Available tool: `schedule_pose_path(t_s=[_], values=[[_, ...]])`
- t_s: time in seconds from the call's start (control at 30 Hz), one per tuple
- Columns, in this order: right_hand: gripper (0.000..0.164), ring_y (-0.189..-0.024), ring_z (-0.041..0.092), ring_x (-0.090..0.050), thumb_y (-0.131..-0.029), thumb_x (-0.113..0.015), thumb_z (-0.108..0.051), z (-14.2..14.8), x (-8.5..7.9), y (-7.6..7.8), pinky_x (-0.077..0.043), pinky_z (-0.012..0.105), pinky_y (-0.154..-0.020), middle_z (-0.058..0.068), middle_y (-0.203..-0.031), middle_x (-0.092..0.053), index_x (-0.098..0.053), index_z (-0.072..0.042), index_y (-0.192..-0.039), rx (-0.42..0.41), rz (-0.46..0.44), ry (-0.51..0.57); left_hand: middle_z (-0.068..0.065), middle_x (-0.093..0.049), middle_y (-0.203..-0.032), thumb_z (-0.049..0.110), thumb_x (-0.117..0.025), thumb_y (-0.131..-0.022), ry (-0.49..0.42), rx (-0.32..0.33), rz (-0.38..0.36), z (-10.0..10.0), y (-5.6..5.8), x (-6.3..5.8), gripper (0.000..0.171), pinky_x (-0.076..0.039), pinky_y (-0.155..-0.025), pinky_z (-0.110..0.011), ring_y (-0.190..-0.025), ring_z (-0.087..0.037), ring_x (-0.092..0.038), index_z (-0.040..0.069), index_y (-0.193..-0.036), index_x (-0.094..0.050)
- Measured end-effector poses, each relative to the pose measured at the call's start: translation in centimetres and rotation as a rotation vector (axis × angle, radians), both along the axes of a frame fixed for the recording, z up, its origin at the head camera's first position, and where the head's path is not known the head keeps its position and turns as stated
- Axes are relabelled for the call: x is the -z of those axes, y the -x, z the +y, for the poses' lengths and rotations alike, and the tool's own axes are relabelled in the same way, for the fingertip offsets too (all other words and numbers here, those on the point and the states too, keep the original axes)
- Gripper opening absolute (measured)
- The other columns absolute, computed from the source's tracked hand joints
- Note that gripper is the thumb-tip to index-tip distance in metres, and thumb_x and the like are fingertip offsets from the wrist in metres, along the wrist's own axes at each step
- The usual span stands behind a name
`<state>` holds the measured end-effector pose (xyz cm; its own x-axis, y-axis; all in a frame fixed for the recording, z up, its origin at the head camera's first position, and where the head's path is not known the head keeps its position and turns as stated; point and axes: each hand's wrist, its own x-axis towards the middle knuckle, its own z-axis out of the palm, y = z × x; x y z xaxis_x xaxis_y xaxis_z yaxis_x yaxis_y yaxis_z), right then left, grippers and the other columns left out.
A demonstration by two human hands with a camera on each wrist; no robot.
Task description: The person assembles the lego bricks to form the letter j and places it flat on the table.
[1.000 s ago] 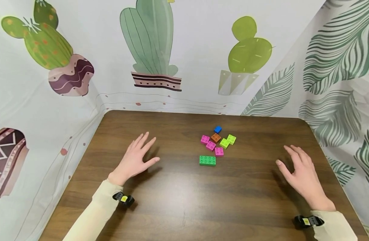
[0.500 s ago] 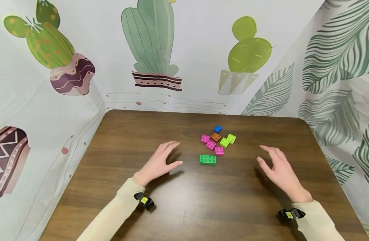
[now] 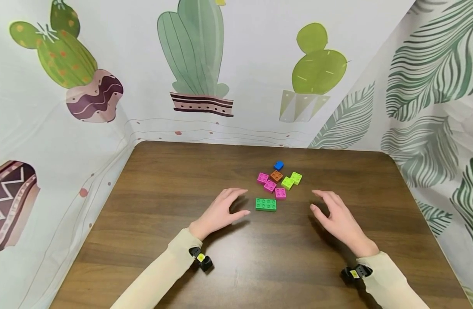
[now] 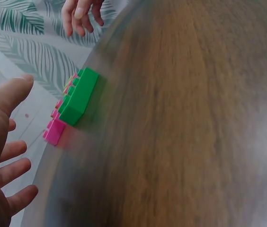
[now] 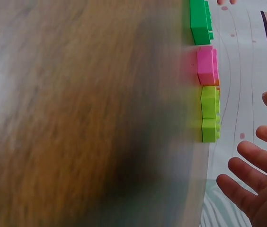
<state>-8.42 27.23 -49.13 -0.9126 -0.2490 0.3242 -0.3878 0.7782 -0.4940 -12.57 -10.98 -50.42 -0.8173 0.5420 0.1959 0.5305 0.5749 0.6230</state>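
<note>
My left hand (image 3: 221,213) hovers just left of a long green building brick (image 3: 266,204), thumb and fingers spread apart with nothing between them. On the other side, my right hand (image 3: 340,221) is held over the table to the right of the bricks, fingers relaxed and holding nothing. Behind the green brick lie three pink bricks (image 3: 270,186), an orange-brown brick (image 3: 276,176), two lime bricks (image 3: 288,183) and a small blue brick (image 3: 279,165). In the left wrist view the green brick (image 4: 80,97) stands in front of a pink one (image 4: 54,131).
The bricks lie loose on a dark wooden table (image 3: 174,167) with rounded far corners. Behind it and at the sides hangs a white cloth (image 3: 255,64) printed with cacti and leaves. Each wrist carries a small black camera (image 3: 200,259) on a strap.
Both hands have moved inward toward the bricks, the left one rightward and the right one leftward. My left fingers, spread wider earlier, now point more to the right. The bricks stay where they were.
</note>
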Motion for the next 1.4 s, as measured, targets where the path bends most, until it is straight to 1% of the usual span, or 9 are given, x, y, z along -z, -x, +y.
schedule_pose_path(t_s=[0.17, 0.3, 0.4, 0.53, 0.73, 0.93, 1.17, 1.27, 1.4], values=[[0.046, -0.125, 0.037, -0.055, -0.097, -0.072, -0.016, -0.5, 0.2, 0.5, -0.045, 0.059, -0.100, 0.018, -0.132, -0.061, -0.058, -0.002, -0.139, -0.013, -0.027, -0.004, -0.007, -0.057, -0.146, 0.046, -0.074, -0.096, 0.020, -0.007, 0.002, 1.0, 0.3, 0.4, 0.067, -0.037, -0.114, -0.055, -0.136, -0.026, -0.051, 0.014, -0.150, -0.053], [0.047, -0.125, 0.037, -0.056, -0.099, -0.071, -0.018, -1.0, 0.2, 1.0, -0.046, 0.060, -0.101, 0.018, -0.133, -0.061, -0.057, -0.003, -0.141, -0.023, -0.052, 0.006, -0.006, -0.058, -0.144, 0.046, -0.074, -0.096, 0.013, -0.002, -0.029, 1.7, 0.6, 1.0, 0.066, -0.034, -0.116, -0.055, -0.135, -0.025, -0.051, 0.013, -0.149, -0.054], [0.049, -0.125, 0.038, -0.057, -0.100, -0.070, -0.021, -1.5, 0.2, 1.5, -0.047, 0.060, -0.102, 0.018, -0.134, -0.060, -0.055, -0.003, -0.143, -0.042, -0.096, 0.012, -0.005, -0.059, -0.142, 0.045, -0.075, -0.095, -0.014, -0.009, -0.066, 2.3, 0.9, 1.4, 0.065, -0.034, -0.117, -0.052, -0.134, -0.024, -0.052, 0.013, -0.148, -0.055], [0.050, -0.124, 0.038, -0.059, -0.101, -0.069, -0.023, -2.1, 0.5, 2.3, -0.048, 0.060, -0.102, 0.019, -0.135, -0.059, -0.054, -0.003, -0.144, -0.074, -0.160, 0.012, -0.005, -0.062, -0.137, 0.040, -0.079, -0.093, -0.067, -0.019, -0.096, 3.0, 1.4, 2.1, 0.062, -0.040, -0.112, -0.050, -0.128, -0.024, -0.055, 0.011, -0.144, -0.059], [0.049, -0.111, 0.036, -0.063, -0.100, -0.071, -0.016, -3.0, 1.2, 3.8, -0.054, 0.056, -0.094, 0.022, -0.130, -0.059, -0.054, 0.000, -0.143, -0.120, -0.208, 0.061, -0.003, -0.066, -0.131, 0.037, -0.082, -0.091, -0.090, -0.042, -0.111, 4.3, 2.4, 3.0, 0.057, -0.040, -0.108, -0.050, -0.122, -0.021, -0.057, 0.015, -0.140, -0.063], [0.051, -0.107, 0.036, -0.064, -0.097, -0.073, -0.011, -4.0, 1.3, 5.0, -0.055, 0.054, -0.092, 0.024, -0.126, -0.058, -0.053, 0.001, -0.142, -0.135, -0.255, 0.079, -0.002, -0.067, -0.127, 0.036, -0.085, -0.088, -0.081, -0.063, -0.101, 5.0, 2.7, 3.2, 0.055, -0.040, -0.102, -0.047, -0.118, -0.021, -0.058, 0.017, -0.136, -0.066], [0.058, -0.109, 0.037, -0.065, -0.095, -0.076, -0.012, -4.9, 1.1, 5.7, -0.055, 0.054, -0.093, 0.025, -0.132, -0.055, -0.052, -0.003, -0.147, -0.144, -0.344, 0.102, 0.000, -0.067, -0.129, 0.036, -0.086, -0.087, -0.060, -0.063, -0.076, 5.1, 2.7, 3.3, 0.061, -0.040, -0.097, -0.042, -0.113, -0.017, -0.060, 0.017, -0.139, -0.063], [0.058, -0.102, 0.032, -0.064, -0.094, -0.077, -0.011, -5.2, 1.4, 5.9, -0.056, 0.048, -0.087, 0.024, -0.129, -0.056, -0.053, -0.005, -0.147, -0.143, -0.346, 0.099, 0.002, -0.068, -0.127, 0.036, -0.086, -0.087, -0.042, -0.066, -0.049, 5.1, 2.5, 3.5, 0.057, -0.041, -0.094, -0.040, -0.110, -0.015, -0.060, 0.019, -0.137, -0.065], [0.054, -0.089, 0.022, -0.060, -0.092, -0.078, -0.008, -5.6, 2.0, 6.1, -0.052, 0.036, -0.077, 0.019, -0.116, -0.057, -0.058, -0.005, -0.143, -0.133, -0.310, 0.095, 0.004, -0.069, -0.123, 0.037, -0.085, -0.088, -0.030, -0.071, -0.027, 5.2, 2.3, 3.6, 0.053, -0.041, -0.091, -0.037, -0.106, -0.013, -0.060, 0.021, -0.135, -0.067]])
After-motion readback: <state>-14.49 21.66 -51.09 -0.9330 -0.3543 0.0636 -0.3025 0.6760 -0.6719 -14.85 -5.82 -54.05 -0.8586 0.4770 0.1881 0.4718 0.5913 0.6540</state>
